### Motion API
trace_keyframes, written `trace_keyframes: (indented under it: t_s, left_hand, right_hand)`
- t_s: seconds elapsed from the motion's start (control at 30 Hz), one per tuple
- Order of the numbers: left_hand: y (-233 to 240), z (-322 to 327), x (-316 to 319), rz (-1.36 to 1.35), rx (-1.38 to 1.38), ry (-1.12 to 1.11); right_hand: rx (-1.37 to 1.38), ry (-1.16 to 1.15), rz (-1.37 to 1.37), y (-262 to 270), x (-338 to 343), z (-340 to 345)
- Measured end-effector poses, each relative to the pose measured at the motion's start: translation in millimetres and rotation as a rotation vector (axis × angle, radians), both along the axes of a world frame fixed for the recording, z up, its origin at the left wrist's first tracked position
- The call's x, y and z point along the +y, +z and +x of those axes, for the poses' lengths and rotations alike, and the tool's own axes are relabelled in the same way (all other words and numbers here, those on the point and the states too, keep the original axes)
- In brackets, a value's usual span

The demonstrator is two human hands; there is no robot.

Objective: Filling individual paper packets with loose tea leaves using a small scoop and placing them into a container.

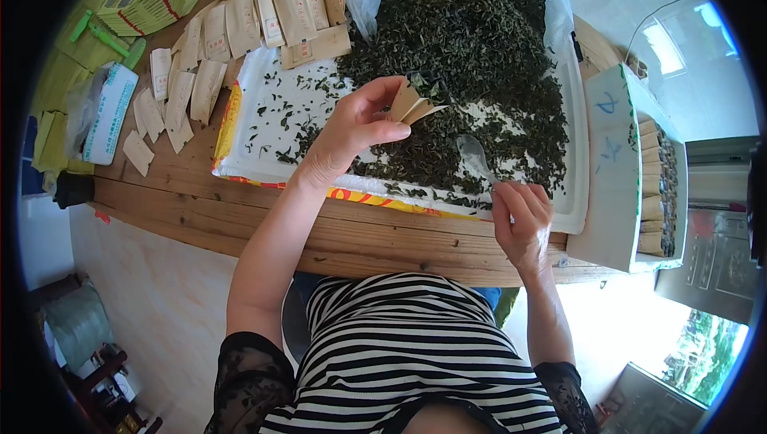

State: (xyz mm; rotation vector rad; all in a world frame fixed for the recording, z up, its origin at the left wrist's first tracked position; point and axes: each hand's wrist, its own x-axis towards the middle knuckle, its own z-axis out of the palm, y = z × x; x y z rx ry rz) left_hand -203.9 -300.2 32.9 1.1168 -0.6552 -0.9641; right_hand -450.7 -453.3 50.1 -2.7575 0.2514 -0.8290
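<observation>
Pinched between the thumb and fingers of my left hand (pixel 353 131) is a small brown paper packet (pixel 408 106), its mouth spread, with dark leaves at the opening. My right hand (pixel 524 218) grips the handle of a clear plastic spoon (pixel 473 154), whose bowl rests low over the leaves. Under both hands lies a white foam tray (pixel 575 206) with a large heap of dried, dark green leaves (pixel 461 21), seemingly tea. The heap is deepest at the back, and white foam shows through at the left and front.
Many flat paper packets (pixel 228 30) lie at the left and back left, some overlapping the tray. A white foam box (pixel 611 164) at the right holds a row of packets (pixel 650 194). Yellow-green packages (pixel 150 0) and a green tool (pixel 108 39) sit far left on the wooden table (pixel 383 236).
</observation>
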Motion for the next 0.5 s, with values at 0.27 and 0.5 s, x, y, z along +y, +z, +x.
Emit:
trace_keyframes:
  t_s: [0.27, 0.5]
  left_hand:
    - [-12, 10, 0, -0.091, 0.018, 0.115]
    - [-5, 8, 1, -0.041, -0.040, 0.104]
  right_hand:
    - [-0.007, -0.018, 0.011, -5, 1, 2]
    - [0.012, -0.003, 0.019, -7, 1, 3]
